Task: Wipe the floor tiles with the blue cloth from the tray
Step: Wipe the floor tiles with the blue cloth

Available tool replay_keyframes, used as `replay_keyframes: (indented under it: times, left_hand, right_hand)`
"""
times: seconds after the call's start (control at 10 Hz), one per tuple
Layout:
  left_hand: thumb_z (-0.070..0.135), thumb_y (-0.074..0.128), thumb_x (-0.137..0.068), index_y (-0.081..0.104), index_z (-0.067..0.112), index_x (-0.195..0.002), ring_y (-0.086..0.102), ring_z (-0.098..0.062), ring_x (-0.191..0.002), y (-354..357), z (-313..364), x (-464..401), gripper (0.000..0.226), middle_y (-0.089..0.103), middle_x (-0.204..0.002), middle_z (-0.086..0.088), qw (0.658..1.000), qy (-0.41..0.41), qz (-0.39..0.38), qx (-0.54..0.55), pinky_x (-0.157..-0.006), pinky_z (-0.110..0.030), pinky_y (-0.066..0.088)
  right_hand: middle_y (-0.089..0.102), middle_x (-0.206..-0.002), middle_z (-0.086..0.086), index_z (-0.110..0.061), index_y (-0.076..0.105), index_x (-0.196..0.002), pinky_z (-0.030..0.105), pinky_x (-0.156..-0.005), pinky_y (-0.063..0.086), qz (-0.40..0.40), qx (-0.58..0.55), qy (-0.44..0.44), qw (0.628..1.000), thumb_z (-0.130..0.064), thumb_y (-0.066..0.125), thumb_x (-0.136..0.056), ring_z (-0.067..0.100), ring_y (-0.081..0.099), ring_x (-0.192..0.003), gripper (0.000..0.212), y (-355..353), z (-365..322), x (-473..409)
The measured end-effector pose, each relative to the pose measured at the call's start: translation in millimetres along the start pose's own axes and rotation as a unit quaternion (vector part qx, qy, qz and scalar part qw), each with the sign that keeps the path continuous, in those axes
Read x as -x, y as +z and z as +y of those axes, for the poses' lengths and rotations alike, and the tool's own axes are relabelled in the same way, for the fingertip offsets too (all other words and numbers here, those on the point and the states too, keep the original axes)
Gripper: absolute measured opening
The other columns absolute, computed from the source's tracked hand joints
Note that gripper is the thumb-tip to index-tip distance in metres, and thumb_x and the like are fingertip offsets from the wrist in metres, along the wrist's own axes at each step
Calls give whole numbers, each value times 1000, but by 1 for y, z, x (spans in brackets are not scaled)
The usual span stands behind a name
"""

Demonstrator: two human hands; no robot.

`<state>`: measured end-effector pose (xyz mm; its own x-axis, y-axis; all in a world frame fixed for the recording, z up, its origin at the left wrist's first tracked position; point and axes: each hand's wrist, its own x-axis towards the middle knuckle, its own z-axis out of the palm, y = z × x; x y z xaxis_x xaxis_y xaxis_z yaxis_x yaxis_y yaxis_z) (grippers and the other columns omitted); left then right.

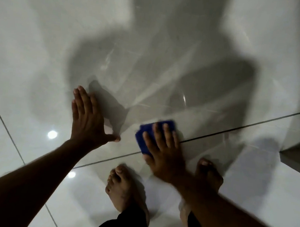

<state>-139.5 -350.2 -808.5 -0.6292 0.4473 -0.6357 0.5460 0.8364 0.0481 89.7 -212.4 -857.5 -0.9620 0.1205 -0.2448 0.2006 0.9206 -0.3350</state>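
At the far left I see the floor tiles [31, 65], glossy and pale grey, with a dark grout line [3, 121] that runs down to the right; two small round reflections of light [52, 134] lie on the tile near my left forearm. My left hand [88, 120] is flat on the tile, palm down; the fingers are straight and close together and point away from me, the thumb is spread out to the right; this hand holds nothing. Beside it on the right falls its dark shadow, and further up the big shadow of my body covers the middle of the floor.

Lower, in the middle, my left foot [122, 187] is bare on the tile, just below a second grout line [235, 128] that goes up to the right edge; a black trouser leg [127, 224] covers the ankle. To the right of the thumb is the blue cloth [144, 136]; it lies on the floor, across this second grout line, between my two hands. My right hand [165, 155] is on top of it, open, the fingers spread and pressed flat on the cloth; I do not grasp it, I only press it down; the hand is a little blurred. Right of this hand my right foot [207, 172] is also bare, partly hidden behind the right forearm. At the far right edge there is a darker step or wall base [299, 155]; I cannot tell which.
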Motion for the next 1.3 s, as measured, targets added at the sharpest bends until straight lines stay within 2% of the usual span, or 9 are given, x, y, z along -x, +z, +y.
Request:
replay_keyframes:
  times: [0.1, 0.2, 0.3, 0.4, 0.5, 0.6, 0.9, 1.1, 1.3]
  left_hand:
    - [78, 78, -41, -6, -7, -149, -15, -47, -146, 3, -3, 11, 161, -12, -156, -37, 1000, -17, -4, 13, -118, -56, -2]
    - [75, 77, -49, -4, -6, -150, -12, -44, -148, 7, -4, 14, 153, -10, -159, -32, 999, -10, -11, 34, -120, -55, 1]
    - [78, 74, -50, -5, -6, -150, -12, -44, -147, 11, -8, 11, 153, -10, -159, -32, 1000, 2, -7, 27, -120, -56, 2]
    - [84, 72, -40, -5, -6, -149, -13, -47, -146, 12, -10, 7, 161, -10, -157, -35, 1000, -4, 1, 20, -118, -57, 1]
    - [88, 71, -27, -13, -3, -149, -20, -45, -145, 7, -10, -2, 174, -17, -157, -33, 999, -23, -9, 29, -118, -55, -4]
    - [91, 68, -21, -24, 2, -147, -26, -41, -144, 2, -14, -7, 180, -25, -157, -27, 999, -31, -20, 36, -119, -53, -6]
    - [90, 69, -19, -23, 2, -147, -26, -38, -145, 7, -17, -11, 181, -24, -159, -24, 998, -21, -11, 60, -119, -49, -6]
    - [94, 64, -23, -24, 4, -148, -29, -35, -145, 4, -19, -8, 177, -28, -158, -21, 999, -17, -18, 48, -120, -48, -6]
    - [92, 65, -19, -21, 0, -148, -26, -37, -146, 6, -17, -8, 180, -25, -159, -23, 998, -24, -13, 55, -120, -50, -4]
  right_hand:
    - [11, -164, 11, -27, 15, -156, 57, -119, 18, -46, 71, -202, 976, -55, 40, -95, 38, 9, -151, 71, -19, 94, 16]
    - [6, -164, 18, -22, 7, -157, 59, -120, 13, 22, 64, 124, 990, -59, 34, -96, 43, 4, -150, 76, -28, 133, 44]
    - [10, -160, 31, -8, 9, -155, 64, -117, 16, 121, -42, 530, 838, -63, 22, -97, 54, 7, -146, 80, -17, 78, 6]
    - [20, -158, 31, -6, 21, -153, 65, -116, 18, 145, -121, 562, 805, -58, 25, -97, 55, 10, -145, 77, -22, 9, -73]
    - [19, -162, 20, -18, 11, -156, 58, -121, 11, 64, 22, 8, 998, -53, 41, -96, 45, 10, -149, 76, -12, 2, -89]
    - [19, -163, 14, -24, 23, -155, 54, -122, 15, -38, 69, -439, 895, -54, 44, -96, 38, 11, -151, 69, -43, 87, -121]
    - [25, -159, 22, -19, 29, -153, 58, -118, 16, 184, 22, 283, 941, -54, 36, -94, 47, 19, -147, 69, -63, 34, -218]
    - [20, -163, 15, -24, 25, -154, 53, -121, 14, 37, 83, -210, 973, -53, 36, -95, 40, 14, -150, 67, -51, 24, -200]
    - [21, -161, 22, -22, 20, -156, 58, -117, 22, 128, 106, 131, 977, -56, 29, -99, 45, 18, -148, 67, -87, 172, -146]
